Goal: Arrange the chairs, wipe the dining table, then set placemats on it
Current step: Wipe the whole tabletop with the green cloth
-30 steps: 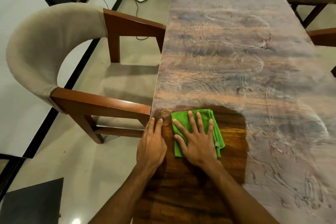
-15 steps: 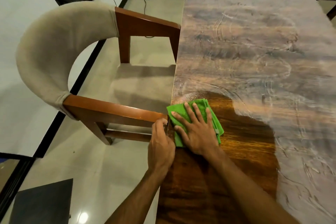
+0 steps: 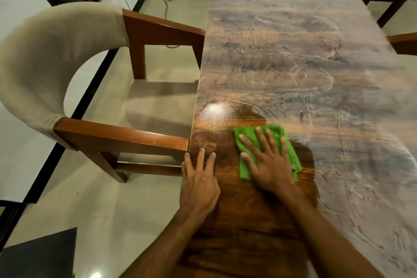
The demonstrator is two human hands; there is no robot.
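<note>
Well, from the head camera, my right hand (image 3: pixel 270 165) lies flat with fingers spread on the green cloth (image 3: pixel 292 158), pressing it onto the desk (image 3: pixel 293 63) at about five o'clock from the middle of the view. My left hand (image 3: pixel 199 185) rests open, palm down, on the desk's edge at six o'clock, holding nothing, its fingertips just beside the armrest of the chair (image 3: pixel 45 63). That chair sits at nine o'clock, both armrests reaching the desk's side. Around my hands the wood is dark and glossy; toward twelve and three o'clock a hazy, streaked film covers it.
</note>
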